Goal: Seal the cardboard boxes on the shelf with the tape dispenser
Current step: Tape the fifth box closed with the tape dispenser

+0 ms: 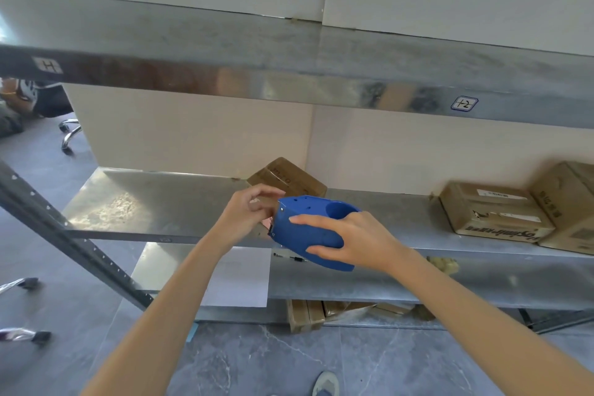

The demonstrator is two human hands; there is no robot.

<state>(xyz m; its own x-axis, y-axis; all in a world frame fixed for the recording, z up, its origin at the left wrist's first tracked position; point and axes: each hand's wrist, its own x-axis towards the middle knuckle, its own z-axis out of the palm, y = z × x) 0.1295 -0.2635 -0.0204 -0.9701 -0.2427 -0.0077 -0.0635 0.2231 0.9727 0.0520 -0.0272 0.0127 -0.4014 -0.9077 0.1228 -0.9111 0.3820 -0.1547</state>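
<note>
The person is facing a metal rack and holding the blue tape dispenser [308, 233] up in the air, just in front of the edge of the middle shelf [154, 199]. The right hand [363, 241] is gripping it from the side, with the fingers [313, 219] lying along the top of the blue body and the thumb wrapping underneath. The left hand [247, 215] is reaching to the toothed front end of the dispenser with its fingers curled and bunched together. I cannot tell whether they are pinching any tape.

Right behind the hands, a small cardboard box [286, 177] is sitting on the middle shelf, tilted back against the wall. Its flaps are down, so nothing inside is showing. Well apart from it, at the right end of the same shelf, a flat box [491, 212] with white labels is lying closed, and a taller box [572, 202] is touching its far side, also closed. What these boxes are holding is hidden.

On the lower shelf [418, 280], a white sheet of paper [238, 280] is lying flat with a pen [289, 257] just beside it. More cardboard boxes [305, 315] are sitting under that shelf, down by the grey tiled floor [257, 360]. The upper shelf [289, 51] is carrying two small labels on its front edge.
</note>
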